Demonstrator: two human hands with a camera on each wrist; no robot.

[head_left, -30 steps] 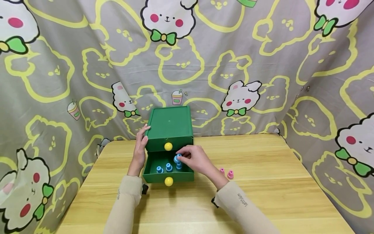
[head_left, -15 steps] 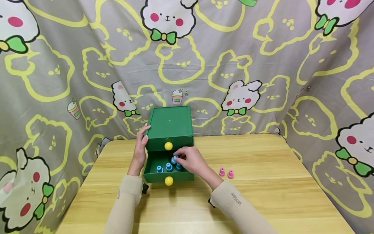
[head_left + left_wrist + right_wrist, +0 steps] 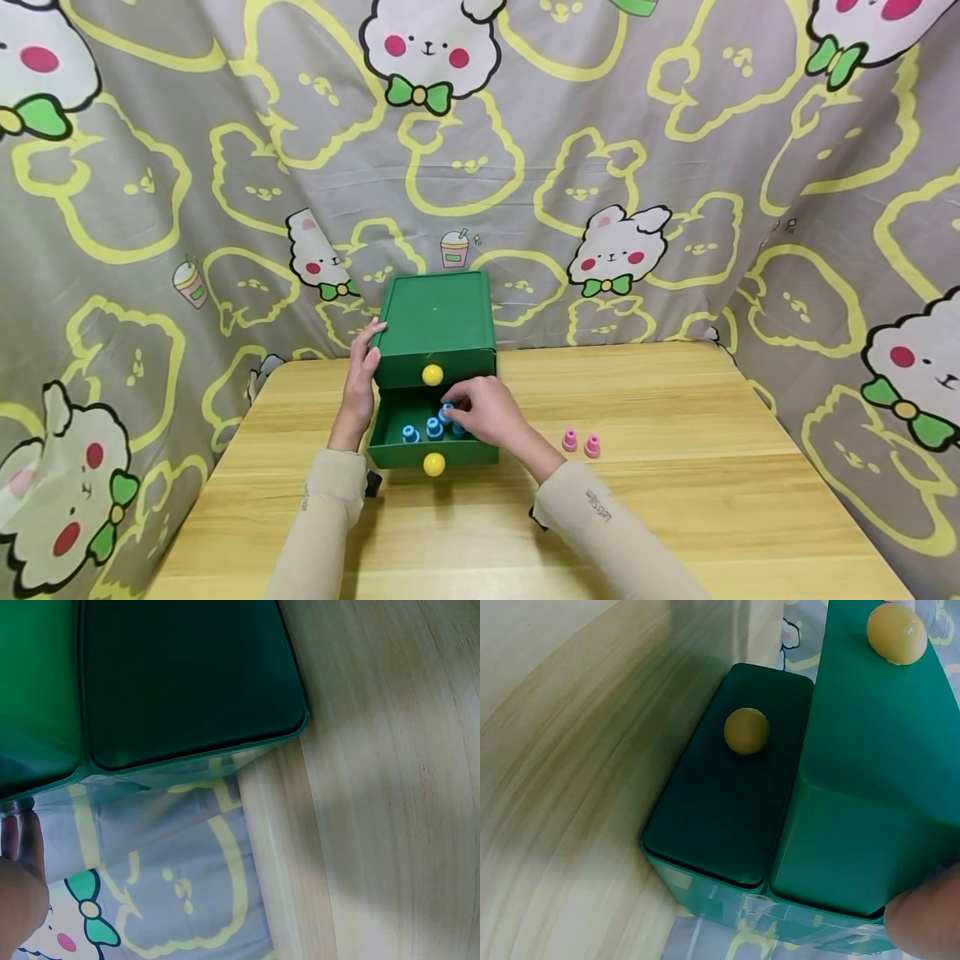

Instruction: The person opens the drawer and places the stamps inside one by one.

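Observation:
A green drawer cabinet [image 3: 437, 312] stands on the table, one drawer [image 3: 397, 456] pulled out in the head view. My left hand [image 3: 358, 383] rests against the cabinet's left side, fingers near the top edge. Inside the open drawer my right hand [image 3: 491, 410] pinches a small blue cone-shaped piece [image 3: 447, 410] with a wide base. Beside it in the drawer stand a blue piece [image 3: 434, 428] and another blue piece [image 3: 410, 434]; one more blue piece [image 3: 459, 430] is partly hidden by my right fingers. In the right wrist view the held piece is out of sight.
Two pink pieces, a left one [image 3: 570, 440] and a right one [image 3: 592, 446], stand on the wooden table [image 3: 675, 500] right of the cabinet. A shut lower drawer [image 3: 712, 802] sits beneath the open one. A patterned curtain [image 3: 525, 167] hangs behind and at both sides.
My right hand has moved left and slightly down within the drawer, carrying the blue piece. The pink pieces show fully as the forearm shifts left. My left hand stays put.

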